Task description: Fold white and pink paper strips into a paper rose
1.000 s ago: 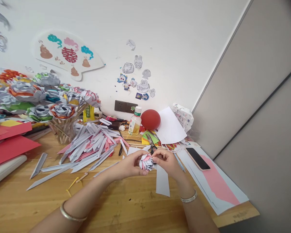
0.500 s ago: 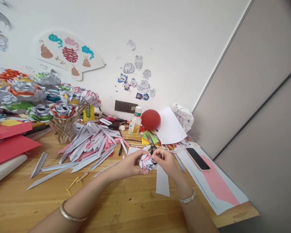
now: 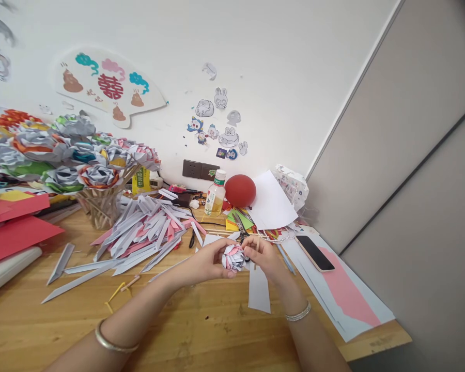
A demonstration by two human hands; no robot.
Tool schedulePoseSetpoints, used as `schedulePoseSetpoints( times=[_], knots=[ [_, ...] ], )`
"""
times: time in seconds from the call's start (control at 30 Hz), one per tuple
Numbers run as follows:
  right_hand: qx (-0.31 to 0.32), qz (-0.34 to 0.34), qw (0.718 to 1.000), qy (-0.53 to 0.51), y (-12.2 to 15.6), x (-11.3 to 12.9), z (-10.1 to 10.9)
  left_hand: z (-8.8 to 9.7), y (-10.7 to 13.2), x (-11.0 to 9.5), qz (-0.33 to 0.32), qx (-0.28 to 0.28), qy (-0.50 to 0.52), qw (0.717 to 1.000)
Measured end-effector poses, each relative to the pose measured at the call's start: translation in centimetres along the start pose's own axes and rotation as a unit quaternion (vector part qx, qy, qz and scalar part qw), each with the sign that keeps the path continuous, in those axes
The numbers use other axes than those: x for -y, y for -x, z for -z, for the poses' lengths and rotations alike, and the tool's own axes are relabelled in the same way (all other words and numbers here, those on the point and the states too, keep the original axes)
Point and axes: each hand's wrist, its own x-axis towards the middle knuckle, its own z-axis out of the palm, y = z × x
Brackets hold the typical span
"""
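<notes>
A small paper flower [image 3: 233, 258] with white and pink layered petals sits between my hands above the table. My left hand [image 3: 212, 262] cups it from the left, thumb below and fingers behind. At its upper right edge, the thumb and forefinger of my right hand [image 3: 259, 253] pinch a petal. What looks like a thin wooden stick [image 3: 257, 249] shows among the right hand's fingers, partly hidden. Behind the hands lie dark scissors [image 3: 240, 224], partly covered. A white paper strip [image 3: 259, 290] lies on the table under my right hand.
Folded paper strips [image 3: 149, 232] are heaped to the left, beside a container of paper flowers on sticks [image 3: 99, 206]. A bottle [image 3: 216, 194] and red balloon [image 3: 241, 190] stand by the wall. A phone [image 3: 315, 253] rests on paper sheets at right; red paper [image 3: 21, 235] lies far left.
Both hands stay on the paper flower with almost no movement. The right fingers shift slightly at its edge, and the whole view moves a little.
</notes>
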Motion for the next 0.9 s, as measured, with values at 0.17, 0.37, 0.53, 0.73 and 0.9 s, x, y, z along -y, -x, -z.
schedulePoseSetpoints(
  times=[0.17, 0.37, 0.53, 0.73, 0.9],
  knots=[
    [0.021, -0.008, 1.0, -0.009, 0.03, -0.09, 0.34, 0.02, -0.04, 0.08, 0.004, 0.007, 0.034, 0.999],
    [0.017, -0.015, 0.999, -0.031, -0.02, 0.05, 0.32, 0.02, -0.06, 0.03, -0.006, 0.006, 0.04, 0.999],
    [-0.003, -0.009, 1.0, 0.001, -0.04, 0.12, 0.32, -0.06, -0.05, -0.18, -0.004, 0.0, 0.039, 0.999],
    [-0.038, 0.062, 0.992, 0.099, -0.24, -0.19, 0.31, -0.06, -0.1, -0.45, 0.005, -0.035, -0.016, 0.999],
    [-0.086, 0.109, 0.977, 0.164, -0.32, -0.57, 0.24, 0.0, -0.23, -0.27, 0.002, -0.066, -0.064, 0.996]
  ],
)
